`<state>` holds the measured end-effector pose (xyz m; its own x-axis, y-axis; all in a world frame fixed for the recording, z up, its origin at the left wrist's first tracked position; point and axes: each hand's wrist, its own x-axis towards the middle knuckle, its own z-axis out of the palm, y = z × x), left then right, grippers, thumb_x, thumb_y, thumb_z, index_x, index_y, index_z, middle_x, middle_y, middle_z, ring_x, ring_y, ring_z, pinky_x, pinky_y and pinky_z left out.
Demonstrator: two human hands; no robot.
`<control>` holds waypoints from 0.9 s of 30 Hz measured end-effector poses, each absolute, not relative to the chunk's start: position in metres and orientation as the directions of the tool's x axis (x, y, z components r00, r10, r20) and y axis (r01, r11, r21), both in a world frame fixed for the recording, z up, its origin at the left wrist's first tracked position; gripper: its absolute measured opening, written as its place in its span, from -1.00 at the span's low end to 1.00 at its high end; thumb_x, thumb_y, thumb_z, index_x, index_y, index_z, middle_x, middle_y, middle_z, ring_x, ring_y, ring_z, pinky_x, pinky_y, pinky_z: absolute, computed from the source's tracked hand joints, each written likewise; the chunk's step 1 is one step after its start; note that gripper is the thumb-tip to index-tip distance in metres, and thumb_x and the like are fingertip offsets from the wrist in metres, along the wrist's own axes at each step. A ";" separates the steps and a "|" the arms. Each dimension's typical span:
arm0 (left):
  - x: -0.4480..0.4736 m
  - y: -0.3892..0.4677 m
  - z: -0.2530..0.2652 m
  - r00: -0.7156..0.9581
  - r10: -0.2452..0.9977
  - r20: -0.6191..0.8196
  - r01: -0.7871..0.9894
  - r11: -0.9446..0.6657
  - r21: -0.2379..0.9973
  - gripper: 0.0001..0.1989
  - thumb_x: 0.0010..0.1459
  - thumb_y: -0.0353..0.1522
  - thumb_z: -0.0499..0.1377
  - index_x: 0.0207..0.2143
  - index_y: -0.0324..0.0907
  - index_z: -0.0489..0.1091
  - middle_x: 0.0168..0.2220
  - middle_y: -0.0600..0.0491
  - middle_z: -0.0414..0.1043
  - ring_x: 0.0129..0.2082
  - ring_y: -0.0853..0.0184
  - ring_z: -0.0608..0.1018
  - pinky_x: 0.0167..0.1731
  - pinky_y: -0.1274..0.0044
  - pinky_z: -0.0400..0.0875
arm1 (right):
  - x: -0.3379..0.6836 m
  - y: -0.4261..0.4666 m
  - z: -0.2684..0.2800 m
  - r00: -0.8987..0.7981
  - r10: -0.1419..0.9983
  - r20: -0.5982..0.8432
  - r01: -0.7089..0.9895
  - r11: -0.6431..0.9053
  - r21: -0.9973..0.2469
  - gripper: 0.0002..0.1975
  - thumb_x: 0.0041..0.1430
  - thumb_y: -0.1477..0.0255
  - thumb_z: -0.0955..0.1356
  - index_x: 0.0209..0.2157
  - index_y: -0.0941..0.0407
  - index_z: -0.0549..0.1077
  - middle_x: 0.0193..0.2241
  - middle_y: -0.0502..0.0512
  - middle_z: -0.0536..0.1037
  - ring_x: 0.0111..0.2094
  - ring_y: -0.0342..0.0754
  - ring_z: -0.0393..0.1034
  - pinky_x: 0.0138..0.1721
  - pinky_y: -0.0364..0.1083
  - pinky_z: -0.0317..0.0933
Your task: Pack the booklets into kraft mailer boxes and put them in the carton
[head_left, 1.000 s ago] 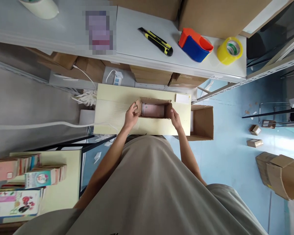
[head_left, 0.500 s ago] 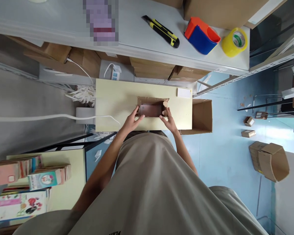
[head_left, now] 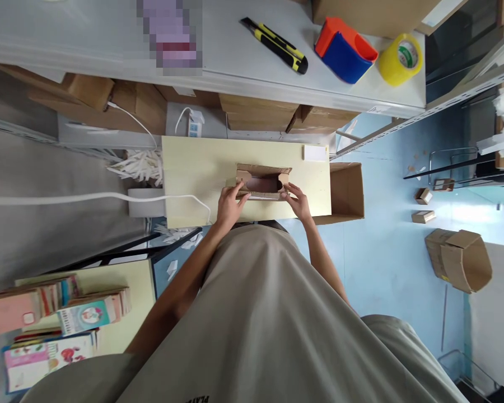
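Note:
A small open cardboard box (head_left: 262,169) sits on the pale yellow table (head_left: 193,173) in front of me, its flaps up and its inside dark and partly hidden. My left hand (head_left: 230,206) pinches the box's left front corner, thumb on the near flap and fingers at the left end flap. At the right front corner my right hand (head_left: 298,202) grips in the same way, fingertips on the right end flap. What lies inside the box, if anything, I cannot make out.
On the grey shelf above lie a box cutter (head_left: 275,45), a red and blue tape dispenser (head_left: 345,50) and a yellow tape roll (head_left: 400,59). A large open carton (head_left: 346,193) stands right of the table. A white cable (head_left: 109,196) crosses the left side.
Both hands have closed in on the box's end flaps. The left and right end flaps and the near flap now lean further inward, narrowing the opening.

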<state>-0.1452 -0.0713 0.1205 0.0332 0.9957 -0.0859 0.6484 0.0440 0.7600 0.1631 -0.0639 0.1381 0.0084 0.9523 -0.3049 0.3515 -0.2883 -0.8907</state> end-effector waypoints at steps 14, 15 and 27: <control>-0.154 -0.044 0.132 0.031 0.998 -0.060 0.584 0.031 0.811 -0.02 0.17 -0.32 0.59 0.55 -0.07 0.26 0.42 -0.24 0.27 0.46 -0.09 0.42 0.53 0.14 0.33 | 0.159 -0.056 0.145 0.062 0.965 -0.253 0.565 -0.243 -0.789 -0.16 0.40 0.00 0.47 0.60 -0.13 0.29 0.41 0.25 0.51 0.04 0.17 0.68 0.04 0.16 0.71; -0.156 -0.044 0.132 0.052 0.997 -0.062 0.587 0.019 0.809 -0.11 0.19 -0.35 0.58 0.50 -0.07 0.32 0.41 -0.23 0.29 0.44 -0.09 0.45 0.51 0.14 0.36 | 0.160 -0.056 0.146 0.052 0.968 -0.246 0.570 -0.231 -0.789 -0.24 0.41 0.02 0.46 0.54 -0.12 0.38 0.40 0.25 0.50 0.03 0.16 0.68 0.03 0.15 0.71; -0.156 -0.058 0.115 -0.016 0.992 -0.126 0.563 0.113 0.819 -0.50 0.34 -0.34 0.45 0.30 -0.06 0.57 0.32 -0.16 0.45 0.23 0.06 0.63 0.27 0.25 0.61 | 0.166 -0.057 0.140 -0.012 0.973 -0.232 0.537 -0.190 -0.822 -0.49 0.43 -0.10 0.42 0.12 -0.06 0.73 0.24 0.20 0.60 0.01 0.18 0.70 0.08 0.22 0.72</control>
